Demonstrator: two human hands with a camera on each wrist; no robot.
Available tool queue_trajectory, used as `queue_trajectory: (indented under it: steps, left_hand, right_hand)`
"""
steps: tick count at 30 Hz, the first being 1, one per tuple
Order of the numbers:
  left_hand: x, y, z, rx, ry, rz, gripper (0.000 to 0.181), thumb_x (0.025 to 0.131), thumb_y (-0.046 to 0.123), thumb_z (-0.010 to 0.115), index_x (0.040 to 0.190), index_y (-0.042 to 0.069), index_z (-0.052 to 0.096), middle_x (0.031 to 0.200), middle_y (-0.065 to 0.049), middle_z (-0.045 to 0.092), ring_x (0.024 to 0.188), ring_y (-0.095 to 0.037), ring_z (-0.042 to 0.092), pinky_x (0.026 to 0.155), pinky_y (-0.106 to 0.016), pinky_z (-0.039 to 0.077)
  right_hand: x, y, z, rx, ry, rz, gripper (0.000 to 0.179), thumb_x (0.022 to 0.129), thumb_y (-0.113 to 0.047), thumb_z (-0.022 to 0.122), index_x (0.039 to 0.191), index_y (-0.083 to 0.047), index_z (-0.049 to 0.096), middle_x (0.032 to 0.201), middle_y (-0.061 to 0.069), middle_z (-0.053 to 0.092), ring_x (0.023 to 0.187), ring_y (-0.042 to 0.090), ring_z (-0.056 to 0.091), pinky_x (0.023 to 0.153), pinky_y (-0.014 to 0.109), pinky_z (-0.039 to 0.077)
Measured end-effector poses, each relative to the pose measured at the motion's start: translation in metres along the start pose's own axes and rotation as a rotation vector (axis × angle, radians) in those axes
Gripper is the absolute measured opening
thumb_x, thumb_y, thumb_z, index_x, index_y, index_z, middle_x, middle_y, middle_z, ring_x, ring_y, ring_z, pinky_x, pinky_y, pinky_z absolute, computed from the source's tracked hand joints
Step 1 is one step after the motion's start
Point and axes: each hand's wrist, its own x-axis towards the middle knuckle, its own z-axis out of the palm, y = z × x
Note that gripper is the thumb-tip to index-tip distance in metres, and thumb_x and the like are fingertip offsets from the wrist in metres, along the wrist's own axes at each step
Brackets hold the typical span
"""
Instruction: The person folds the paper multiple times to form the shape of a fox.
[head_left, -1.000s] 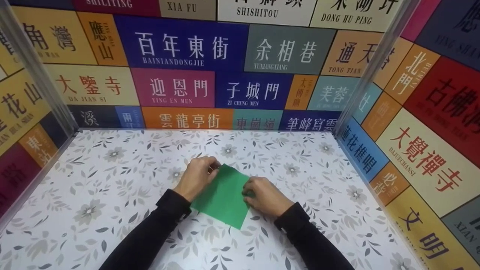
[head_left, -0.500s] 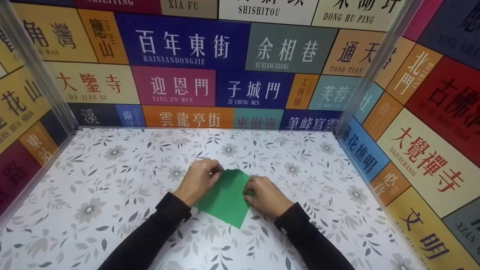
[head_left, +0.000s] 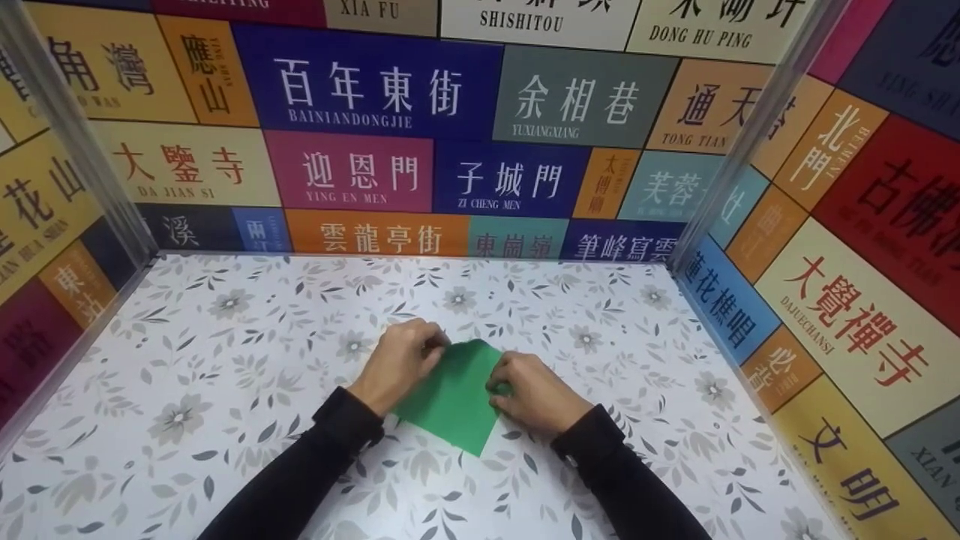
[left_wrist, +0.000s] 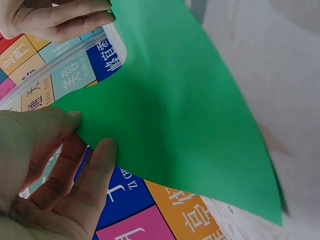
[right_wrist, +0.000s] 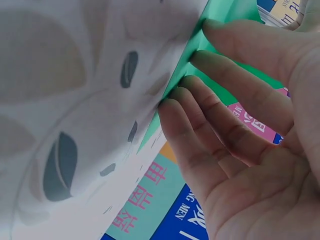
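Paper (head_left: 457, 401), green and bent, lies on the flowery table (head_left: 300, 300), well apart from the table's far edge and both side edges. One corner points toward the person. The left hand (head_left: 401, 360) pinches the paper's far left part between thumb and fingers, and the paper curves up there. Across from it, the right hand (head_left: 536, 394) seems to pinch the right edge with its fingertips. If both hands push together too hard, the soft bend could turn into a crooked crease. If they pull apart, the thin paper could rip where it is pinched. A loose pinch could let it slip and spring flat. Past the table's far edge stands a wall (head_left: 375, 86) with bright name blocks.
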Motion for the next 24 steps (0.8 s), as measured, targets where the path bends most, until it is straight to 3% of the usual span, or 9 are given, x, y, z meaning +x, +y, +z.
queue_trajectory:
  steps: [10,24]
  left_hand:
    - [-0.001,0.004,-0.003,-0.006,0.011,0.009,0.014,0.094,-0.007,0.087,0.099,0.006,0.087,0.095,-0.011,0.085,0.087,-0.026,0.083,0.080,-0.039,0.072]
    - [-0.014,0.019,-0.010,0.014,0.005,0.053,0.014,0.094,-0.003,0.090,0.102,0.008,0.087,0.098,-0.008,0.086,0.089,-0.023,0.084,0.081,-0.034,0.072]
  right_hand:
    - [-0.001,0.000,-0.001,-0.004,0.009,0.016,0.008,0.091,-0.002,0.089,0.090,-0.010,0.089,0.093,0.001,0.078,0.085,0.014,0.072,0.079,0.030,0.065]
    - [-0.011,0.003,0.002,0.022,0.058,-0.039,0.013,0.093,0.003,0.088,0.096,-0.009,0.092,0.098,0.003,0.083,0.093,0.017,0.080,0.086,0.034,0.069]
